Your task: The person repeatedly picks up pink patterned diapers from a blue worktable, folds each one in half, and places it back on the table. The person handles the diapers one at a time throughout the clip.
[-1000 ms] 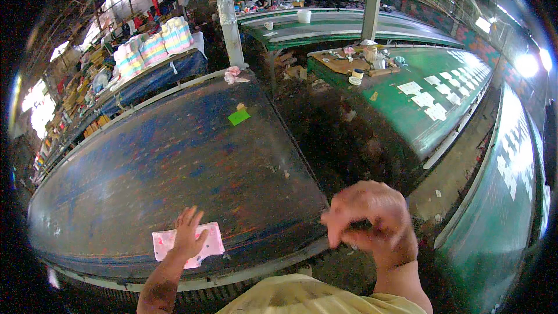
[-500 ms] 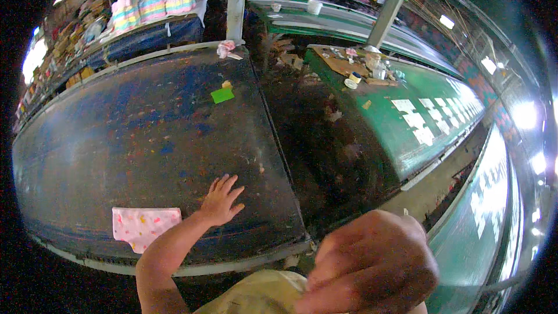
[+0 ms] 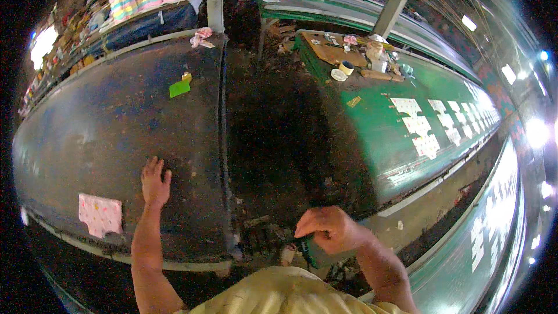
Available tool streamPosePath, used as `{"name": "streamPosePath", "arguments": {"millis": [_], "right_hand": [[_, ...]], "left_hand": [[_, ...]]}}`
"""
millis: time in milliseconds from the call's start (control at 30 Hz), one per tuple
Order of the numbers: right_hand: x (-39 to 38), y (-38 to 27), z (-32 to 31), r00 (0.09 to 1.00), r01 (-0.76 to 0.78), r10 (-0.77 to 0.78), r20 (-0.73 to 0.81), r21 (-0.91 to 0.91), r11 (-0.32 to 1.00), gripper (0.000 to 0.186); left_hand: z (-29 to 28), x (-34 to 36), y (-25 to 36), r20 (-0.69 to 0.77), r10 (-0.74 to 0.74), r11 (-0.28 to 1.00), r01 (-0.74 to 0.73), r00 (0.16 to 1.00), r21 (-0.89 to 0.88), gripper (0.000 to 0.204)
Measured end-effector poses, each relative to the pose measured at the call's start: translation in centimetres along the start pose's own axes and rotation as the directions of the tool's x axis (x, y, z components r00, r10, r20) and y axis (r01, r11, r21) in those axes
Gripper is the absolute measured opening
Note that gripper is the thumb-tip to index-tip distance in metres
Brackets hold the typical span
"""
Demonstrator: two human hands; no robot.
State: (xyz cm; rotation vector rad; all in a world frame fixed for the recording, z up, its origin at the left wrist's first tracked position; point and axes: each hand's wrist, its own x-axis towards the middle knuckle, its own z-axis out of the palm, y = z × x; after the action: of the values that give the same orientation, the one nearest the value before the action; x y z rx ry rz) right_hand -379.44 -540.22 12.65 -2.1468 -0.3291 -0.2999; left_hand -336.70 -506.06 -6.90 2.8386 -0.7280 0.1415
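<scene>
My left hand lies palm down on the dark table, its fingers stretched out and nothing in them. A small folded pink cloth piece with a scattered print rests on the table to the left of that hand, apart from it. Over the gap at the table's right side, in front of my body, is my right hand. Its fingers are curled together. Something dark shows just below them, but I cannot make out whether it is held.
A green piece of paper and a crumpled pink cloth lie farther up the dark table. Across the dark gap, a green table carries rows of white printed pieces, a brown board and small containers. Posts stand behind.
The view has turned, shifting both tables leftward in the picture. My right hand, large and blurred close by before, is now lower and farther off. My left hand stays flat on the table.
</scene>
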Motion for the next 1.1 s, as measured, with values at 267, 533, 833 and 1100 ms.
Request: {"name": "streamPosePath", "arguments": {"millis": [267, 533, 833, 1100], "right_hand": [[-5.0, 7.0, -6.0, 0.997, -0.082, 0.082, -0.014, -0.013, 0.997, 0.044], [1.5, 17.5, -11.5, 0.998, -0.036, 0.037, 0.053, -0.016, 0.999, 0.035], [22.1, 35.1, -23.4, 0.986, -0.056, 0.083, 0.144, -0.178, 0.983, 0.025], [38.5, 50.1, -35.0, 0.994, -0.054, 0.074, 0.084, -0.22, 0.974, 0.025]], "left_hand": [[0.6, -0.8, 1.8, -0.138, -0.243, 0.967, 0.251, 0.96, 0.043, 0.054], [2.9, 0.4, 0.1, -0.251, -0.321, 0.921, 0.363, 0.913, 0.141, 0.056], [5.9, 23.3, 2.3, -0.498, -0.32, 0.944, 0.316, 0.806, -0.096, 0.05], [7.3, 52.7, 26.7, -0.462, -0.054, 0.822, -0.223, 0.885, -0.523, 0.04]]}}
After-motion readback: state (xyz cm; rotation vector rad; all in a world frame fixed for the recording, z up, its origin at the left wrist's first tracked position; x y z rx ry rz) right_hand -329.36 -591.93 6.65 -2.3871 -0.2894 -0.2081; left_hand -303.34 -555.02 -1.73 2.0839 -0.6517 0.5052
